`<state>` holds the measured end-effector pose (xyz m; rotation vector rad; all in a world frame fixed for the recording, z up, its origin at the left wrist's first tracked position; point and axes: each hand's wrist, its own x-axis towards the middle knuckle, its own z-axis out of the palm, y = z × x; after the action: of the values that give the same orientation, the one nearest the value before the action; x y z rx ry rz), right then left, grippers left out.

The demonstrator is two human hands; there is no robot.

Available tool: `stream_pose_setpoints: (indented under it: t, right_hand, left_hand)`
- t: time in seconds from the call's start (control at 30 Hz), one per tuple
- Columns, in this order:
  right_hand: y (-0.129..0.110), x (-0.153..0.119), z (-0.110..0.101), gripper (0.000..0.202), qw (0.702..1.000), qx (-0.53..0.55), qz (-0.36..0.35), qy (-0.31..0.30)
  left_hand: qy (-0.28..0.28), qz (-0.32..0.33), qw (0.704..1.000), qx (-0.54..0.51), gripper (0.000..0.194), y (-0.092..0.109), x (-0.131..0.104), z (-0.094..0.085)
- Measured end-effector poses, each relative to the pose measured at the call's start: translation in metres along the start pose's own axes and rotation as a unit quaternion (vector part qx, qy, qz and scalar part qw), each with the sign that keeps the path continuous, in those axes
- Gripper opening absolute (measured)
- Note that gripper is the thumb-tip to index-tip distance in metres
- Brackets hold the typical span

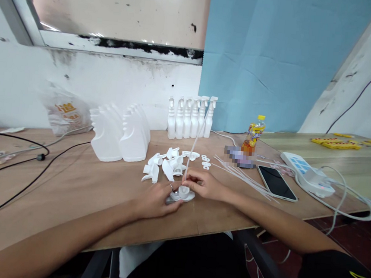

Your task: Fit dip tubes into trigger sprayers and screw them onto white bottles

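Observation:
Near the table's front edge, my left hand (159,200) is closed around a white trigger sprayer head (183,194) that lies with its round collar facing up. Between the thumb and fingers of my right hand (205,185) is the lower end of a thin white dip tube (195,147). The tube rises from the collar, leaning slightly right; whether its end is seated inside is hidden by my fingers. Just beyond my hands lies a loose pile of white sprayer heads (170,163). Several small white washers (206,163) rest right of the pile, and more tubes (243,176) lie further right.
White empty-necked bottles (135,139) stand in rows at back left. Several bottles with sprayers (187,119) line up by the wall. At right are a drink bottle (254,134), a phone (275,182) and a power strip (308,175) with cables. Black cables (56,166) cross the left side.

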<state>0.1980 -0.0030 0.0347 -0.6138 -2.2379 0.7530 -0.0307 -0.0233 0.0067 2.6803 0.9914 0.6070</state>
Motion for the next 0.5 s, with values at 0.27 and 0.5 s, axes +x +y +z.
stream_pose_setpoints:
  t: [0.27, 0.5]
  right_hand:
    - [-0.0003, 0.0014, 0.0039, 0.02, 1.0, -0.017, 0.015, -0.012]
    - [0.0017, 0.001, 0.0088, 0.022, 1.0, -0.029, 0.0, -0.004]
  left_hand:
    - [0.013, 0.023, 0.999, -0.018, 0.041, 0.0012, 0.0023, 0.0025]
    - [0.037, 0.008, 0.999, -0.038, 0.033, 0.0014, 0.0027, 0.0057]
